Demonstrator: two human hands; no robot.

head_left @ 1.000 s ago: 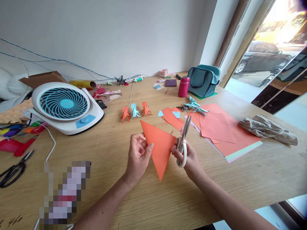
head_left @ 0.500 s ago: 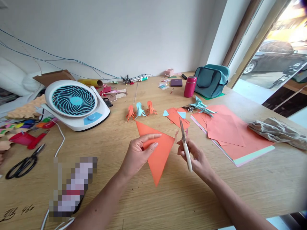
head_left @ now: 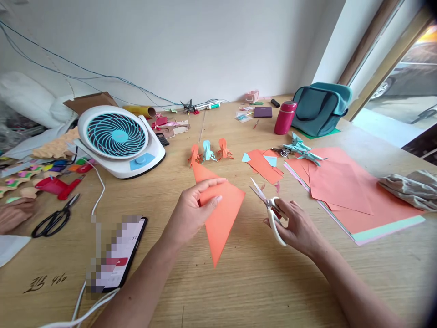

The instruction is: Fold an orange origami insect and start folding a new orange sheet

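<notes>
My left hand (head_left: pixel 194 207) pinches a folded triangle of orange paper (head_left: pixel 223 214) between thumb and fingers, one point toward me. In my right hand (head_left: pixel 295 223) is a pair of white-handled scissors (head_left: pixel 275 223), fingers in the loops. The blades are parted and aim up and left, close to the paper's right corner but apart from it. Three small folded paper figures stand beyond the triangle: an orange one (head_left: pixel 195 154), a light blue one (head_left: pixel 207 151) and another orange one (head_left: pixel 224 149). Orange paper offcuts (head_left: pixel 264 165) lie past the scissors.
Orange sheets (head_left: pixel 344 187) are stacked at right beside a crumpled cloth (head_left: pixel 408 189). A fan (head_left: pixel 119 141), black scissors (head_left: pixel 56 218) and a phone (head_left: pixel 128 255) sit at left. Another person's hand (head_left: pixel 17 214) shows at the left edge. Farther back are a pink flask (head_left: pixel 286 118) and teal bag (head_left: pixel 319 109).
The scissors in my right hand have opened and turned, their blades now tilting left. My left hand still holds the orange paper. The view has swung left, and another person's hand has appeared.
</notes>
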